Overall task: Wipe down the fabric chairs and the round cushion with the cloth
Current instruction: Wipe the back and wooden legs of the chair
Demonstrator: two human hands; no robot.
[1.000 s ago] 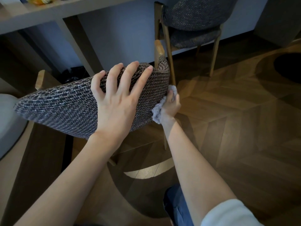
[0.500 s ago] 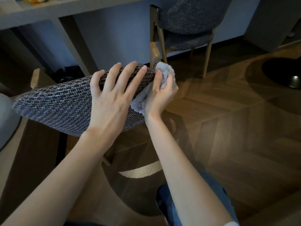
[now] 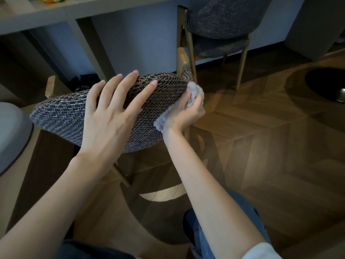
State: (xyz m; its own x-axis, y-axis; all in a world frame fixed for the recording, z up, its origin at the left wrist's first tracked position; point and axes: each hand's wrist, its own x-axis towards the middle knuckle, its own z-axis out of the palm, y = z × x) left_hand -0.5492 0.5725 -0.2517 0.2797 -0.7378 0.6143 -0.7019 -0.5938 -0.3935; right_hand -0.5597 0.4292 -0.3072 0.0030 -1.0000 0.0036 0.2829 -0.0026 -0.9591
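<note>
The curved woven backrest of a fabric chair point(image 3: 61, 113) fills the middle of the view. My left hand point(image 3: 112, 116) rests on top of it with fingers spread and straight. At the backrest's right end my right hand point(image 3: 186, 113) grips a fluffy light grey cloth point(image 3: 194, 94) and presses it against the fabric. A second fabric chair point(image 3: 220, 23) with wooden legs stands further back at the upper right. A pale rounded cushion point(image 3: 11, 131) shows at the left edge, partly cut off.
A light table or desk point(image 3: 56, 14) runs along the top left, its leg point(image 3: 89, 43) behind the backrest. The floor point(image 3: 261, 146) is herringbone wood. A dark round base point(image 3: 326, 83) lies on the floor at the far right. My jeans-clad knee point(image 3: 197, 227) is at the bottom.
My right hand carried the cloth up from the lower right edge of the backrest to its top right end, then slid slightly down. My left hand stayed on top.
</note>
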